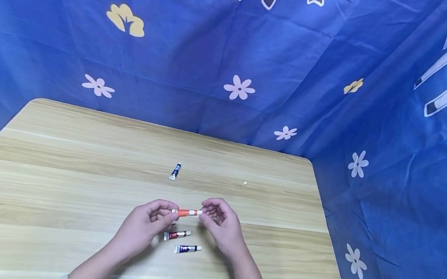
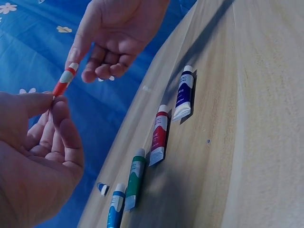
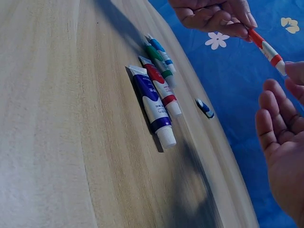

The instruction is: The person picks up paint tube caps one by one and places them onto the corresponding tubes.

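Above the table, both hands hold a small orange-red paint tube (image 1: 187,213) lying nearly level between them. My left hand (image 1: 141,229) pinches its flat crimped end between thumb and fingers. At the other end, my right hand (image 1: 225,230) has thumb and forefinger on the white cap (image 3: 281,68), its other fingers loosely bent. Below the hands, a red tube (image 1: 177,235) and a purple tube (image 1: 187,249) lie on the table. The left wrist view also shows a green tube (image 2: 135,178) and a light blue tube (image 2: 115,209) beside them, mostly hidden by the left hand from above.
A dark blue tube (image 1: 175,171) lies farther back on the wooden table (image 1: 74,176). A tiny white piece (image 1: 245,183) is at the back right, too small to identify. Blue patterned cloth (image 1: 183,59) hangs behind the table and along its sides.
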Demonstrator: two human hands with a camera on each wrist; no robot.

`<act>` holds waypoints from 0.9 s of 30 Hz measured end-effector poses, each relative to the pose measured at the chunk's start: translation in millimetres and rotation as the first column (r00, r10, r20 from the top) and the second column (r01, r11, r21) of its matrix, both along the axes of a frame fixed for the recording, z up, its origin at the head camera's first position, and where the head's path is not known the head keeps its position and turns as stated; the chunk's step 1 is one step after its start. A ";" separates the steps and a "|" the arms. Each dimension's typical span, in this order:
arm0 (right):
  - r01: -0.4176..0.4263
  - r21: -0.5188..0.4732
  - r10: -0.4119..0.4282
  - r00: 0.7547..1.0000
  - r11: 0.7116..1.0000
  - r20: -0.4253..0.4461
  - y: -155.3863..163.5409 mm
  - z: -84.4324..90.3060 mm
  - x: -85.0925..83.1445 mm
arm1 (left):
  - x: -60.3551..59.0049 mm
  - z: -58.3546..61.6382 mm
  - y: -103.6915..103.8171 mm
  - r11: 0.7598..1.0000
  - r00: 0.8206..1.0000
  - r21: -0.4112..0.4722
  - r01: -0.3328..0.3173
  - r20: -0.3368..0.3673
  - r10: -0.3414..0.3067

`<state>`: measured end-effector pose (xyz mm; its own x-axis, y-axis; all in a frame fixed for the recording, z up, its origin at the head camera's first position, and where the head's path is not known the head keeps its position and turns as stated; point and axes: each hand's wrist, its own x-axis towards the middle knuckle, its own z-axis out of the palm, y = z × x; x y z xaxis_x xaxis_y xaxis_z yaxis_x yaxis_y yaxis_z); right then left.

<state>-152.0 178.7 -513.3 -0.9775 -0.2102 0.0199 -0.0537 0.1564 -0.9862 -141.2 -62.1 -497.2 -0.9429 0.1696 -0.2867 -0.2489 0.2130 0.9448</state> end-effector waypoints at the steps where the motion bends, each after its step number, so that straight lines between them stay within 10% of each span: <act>1: 0.005 0.003 -0.005 1.000 1.000 -0.013 0.1 0.0 0.5 | -0.1 0.1 0.0 1.000 1.000 0.005 -0.002 0.008 0.001; 20: -0.014 0.055 0.007 0.993 0.998 0.119 -8.8 -2.4 2.1 | 4.6 3.2 5.7 0.991 0.992 -0.135 -0.018 -0.125 0.001; 27: -0.059 0.128 0.041 0.989 0.990 0.141 -9.5 -4.3 6.3 | 8.1 -1.0 7.1 0.967 0.947 -0.250 -0.045 -0.320 -0.038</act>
